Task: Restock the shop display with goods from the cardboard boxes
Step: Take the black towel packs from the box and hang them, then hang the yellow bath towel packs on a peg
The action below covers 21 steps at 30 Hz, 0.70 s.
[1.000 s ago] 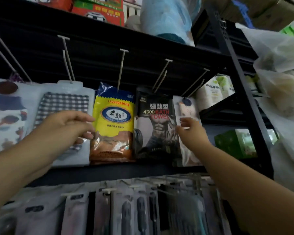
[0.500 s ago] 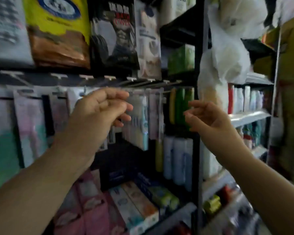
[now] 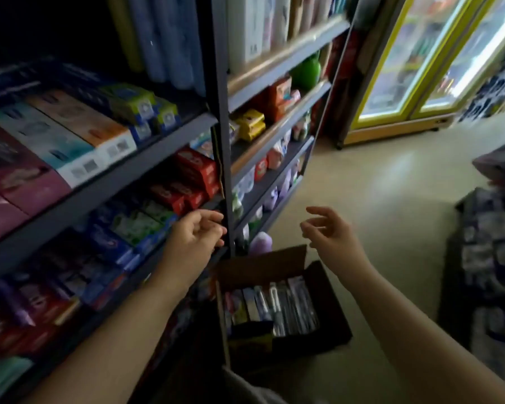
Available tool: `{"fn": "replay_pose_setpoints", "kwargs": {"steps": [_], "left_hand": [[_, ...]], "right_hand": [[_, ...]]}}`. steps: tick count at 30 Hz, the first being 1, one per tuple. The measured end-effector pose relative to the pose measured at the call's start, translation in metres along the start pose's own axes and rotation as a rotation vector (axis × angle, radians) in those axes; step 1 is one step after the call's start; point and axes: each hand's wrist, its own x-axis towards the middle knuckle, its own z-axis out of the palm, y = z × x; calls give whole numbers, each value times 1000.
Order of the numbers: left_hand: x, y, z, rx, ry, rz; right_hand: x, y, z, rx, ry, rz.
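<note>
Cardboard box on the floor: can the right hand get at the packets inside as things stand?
Probably yes. The cardboard box stands open, flaps up, packets exposed. The right hand hangs empty above it with loose fingers, and nothing lies between.

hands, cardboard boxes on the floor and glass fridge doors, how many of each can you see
hands: 2, left hand and right hand, both empty
cardboard box: 1, open on the floor, with packaged goods inside
glass fridge doors: 2, left door and right door
total: 5
</note>
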Motion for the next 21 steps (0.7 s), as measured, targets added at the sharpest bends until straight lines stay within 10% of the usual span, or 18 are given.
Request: {"fn": "replay_pose_setpoints", "kwargs": {"steps": [21], "left_hand": [[14, -328, 111, 204, -245, -695]], "right_hand": [[-43, 383, 105, -522, -473, 841]]}}
